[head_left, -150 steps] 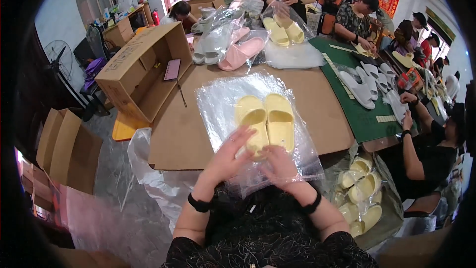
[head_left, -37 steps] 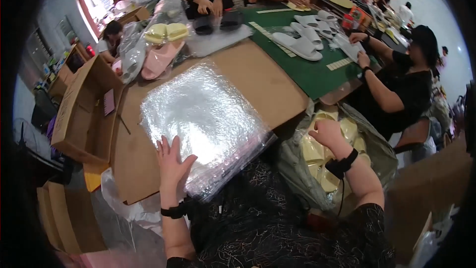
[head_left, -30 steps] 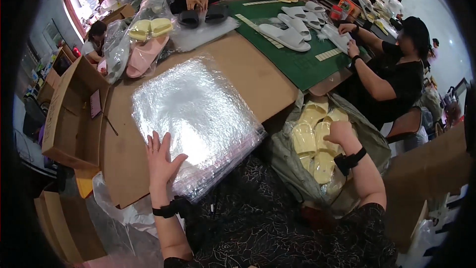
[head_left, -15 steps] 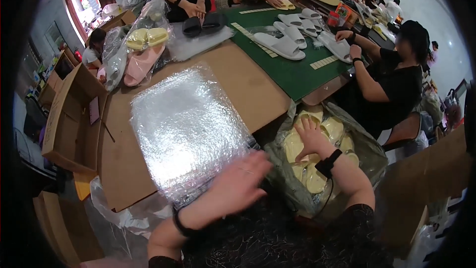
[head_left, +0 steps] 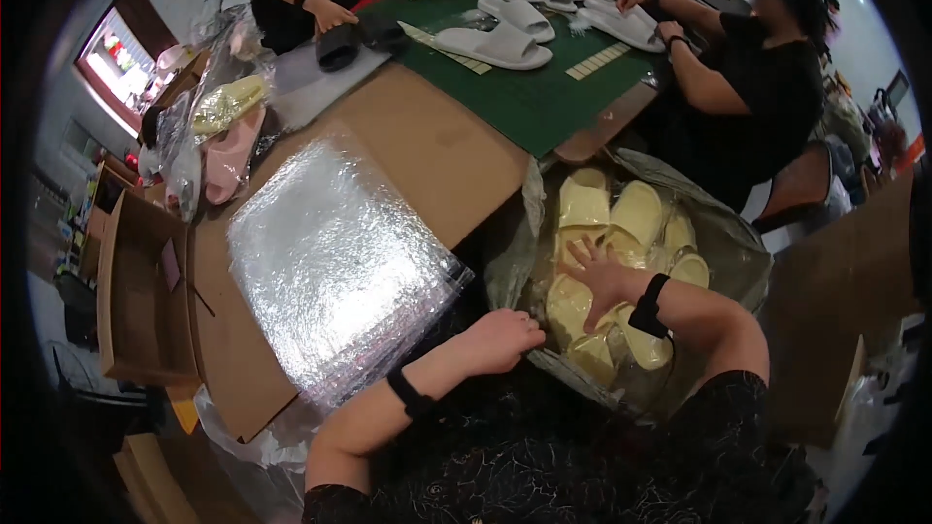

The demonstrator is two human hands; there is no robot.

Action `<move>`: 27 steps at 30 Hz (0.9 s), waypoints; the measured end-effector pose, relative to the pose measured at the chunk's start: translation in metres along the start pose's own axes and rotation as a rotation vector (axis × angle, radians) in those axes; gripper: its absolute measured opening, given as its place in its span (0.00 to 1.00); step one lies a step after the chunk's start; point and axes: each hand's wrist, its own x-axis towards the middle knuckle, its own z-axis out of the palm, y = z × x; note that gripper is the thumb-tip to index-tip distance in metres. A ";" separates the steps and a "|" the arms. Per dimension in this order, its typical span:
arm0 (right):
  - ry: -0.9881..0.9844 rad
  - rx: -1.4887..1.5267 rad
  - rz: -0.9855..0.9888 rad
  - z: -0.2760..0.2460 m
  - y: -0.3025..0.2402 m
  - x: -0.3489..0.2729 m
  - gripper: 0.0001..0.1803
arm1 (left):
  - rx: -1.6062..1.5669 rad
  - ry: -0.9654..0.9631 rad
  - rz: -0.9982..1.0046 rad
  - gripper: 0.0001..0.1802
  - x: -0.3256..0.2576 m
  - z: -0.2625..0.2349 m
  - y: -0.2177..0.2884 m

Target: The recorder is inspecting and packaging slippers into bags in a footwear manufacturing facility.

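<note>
Yellow slippers (head_left: 636,215) in clear wrapping fill a large greyish-green plastic sack (head_left: 723,209) on my right. My right hand (head_left: 604,283) lies on the slippers inside it, fingers spread, pressing on the wrapping without gripping any. At the sack's near-left rim my left hand (head_left: 500,340) is closed, its curled fingers on the sack's edge. A stack of shiny clear plastic bags (head_left: 335,252) lies left of my left hand, apart from it.
A brown cardboard sheet (head_left: 442,150) covers the table. Beyond it, grey slippers (head_left: 500,44) lie on a green mat (head_left: 515,107). Two co-workers handle slippers there. Bagged pink slippers (head_left: 233,155) lie far left, near an open carton (head_left: 146,291). Another carton (head_left: 835,301) stands right.
My left hand has moved right, from beside the bag stack to the sack's rim, and its fingers have closed. My right hand stays spread on the slippers. The whole view has shifted.
</note>
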 end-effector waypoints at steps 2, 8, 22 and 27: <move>0.037 -0.046 0.003 0.026 -0.008 0.008 0.82 | -0.013 -0.059 -0.006 0.13 -0.005 -0.018 0.017; 0.157 -0.340 -0.019 0.077 -0.056 0.101 0.71 | -0.030 -0.005 -0.039 0.10 -0.030 -0.018 0.032; 0.084 -0.403 -0.259 0.038 -0.007 0.158 0.23 | -0.028 -0.081 -0.180 0.18 -0.024 -0.018 0.029; 1.260 0.575 0.427 -0.128 0.112 0.021 0.12 | 0.222 -0.091 -0.085 0.26 0.018 0.022 0.023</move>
